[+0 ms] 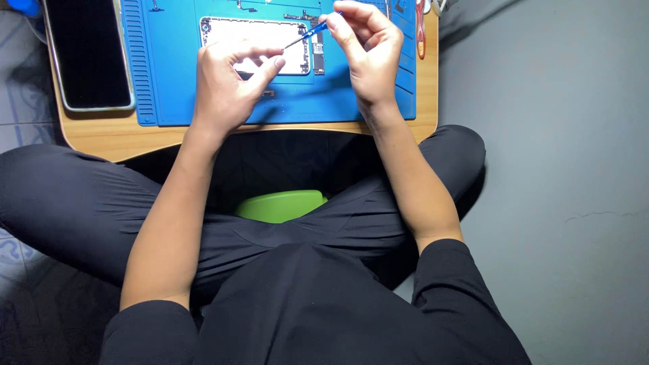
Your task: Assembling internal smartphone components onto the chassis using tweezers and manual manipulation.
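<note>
An opened phone body (pixel 270 30) with a pale inner plate lies on a blue work mat (pixel 169 74). My right hand (pixel 365 51) pinches a small blue-handled screwdriver (pixel 307 32); its thin tip slants down to my left fingertips. My left hand (pixel 226 88) hovers over the phone's near edge, thumb and forefinger closed at the tool's tip. Whether they hold a tiny part there cannot be made out.
A detached black phone screen (pixel 88 54) lies at the mat's left on a low wooden table (pixel 122 138). A red-handled tool (pixel 420 30) lies at the mat's right edge. A green seat (pixel 280 205) shows between my crossed legs. Grey floor stretches to the right.
</note>
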